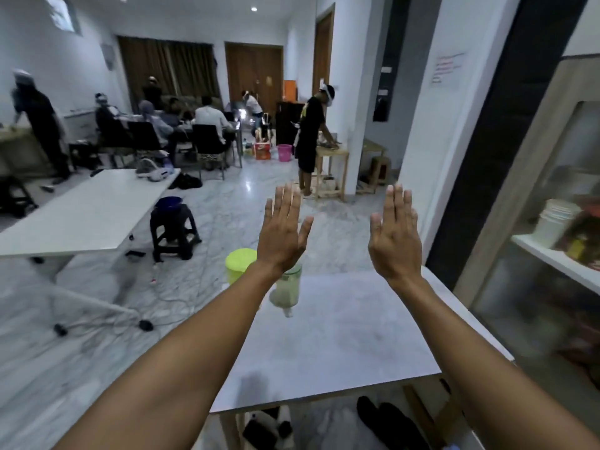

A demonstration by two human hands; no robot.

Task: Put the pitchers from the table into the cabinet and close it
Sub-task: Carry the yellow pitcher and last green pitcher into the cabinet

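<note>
A clear pitcher point(287, 289) with a pale green rim stands at the far left corner of the white table point(341, 345). A pitcher with a lime-green lid point(239, 260) stands just left of it, partly hidden behind my left wrist. My left hand point(284, 227) is raised above them, flat, fingers spread, holding nothing. My right hand point(394, 232) is raised level with it over the table's far edge, also flat and empty. The cabinet point(506, 222) with a glass front stands at the right; a white shelf point(558, 259) inside holds white cups and packets.
A long white table on wheels point(87, 216) stands to the left, with a dark stool point(173, 228) and cables on the marble floor. Several people sit and stand at the back of the room. Dark shoes lie under my table.
</note>
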